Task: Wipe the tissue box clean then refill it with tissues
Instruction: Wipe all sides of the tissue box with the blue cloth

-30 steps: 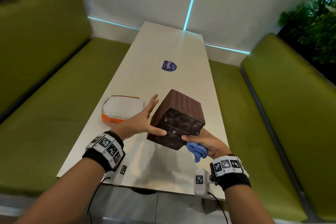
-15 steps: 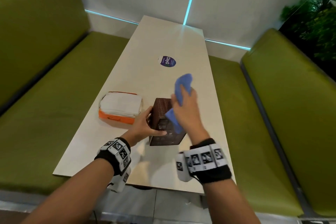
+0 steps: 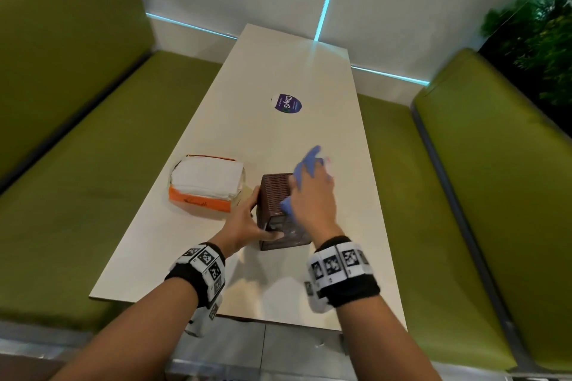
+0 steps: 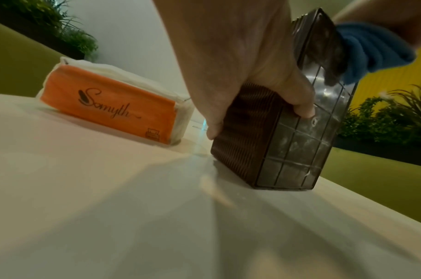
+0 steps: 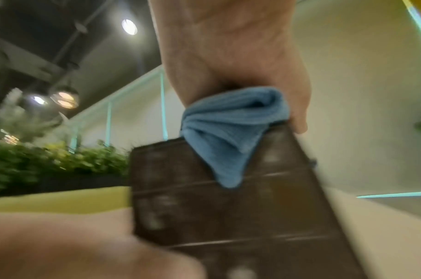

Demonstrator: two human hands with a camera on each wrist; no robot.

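Observation:
A dark brown tissue box stands on edge on the white table, its gridded base facing me. My left hand grips its left side, thumb on the base. My right hand holds a blue cloth bunched in its fingers and presses it on the box's top right edge. An orange pack of white tissues lies to the left of the box.
A round purple sticker sits at mid-table. Green bench seats flank the table on both sides. Plants stand behind the right bench. The table's near edge is just ahead of my wrists.
The box went from tilted in both hands to standing on the table. My right hand came up from under it with the cloth and now rubs along its top right side.

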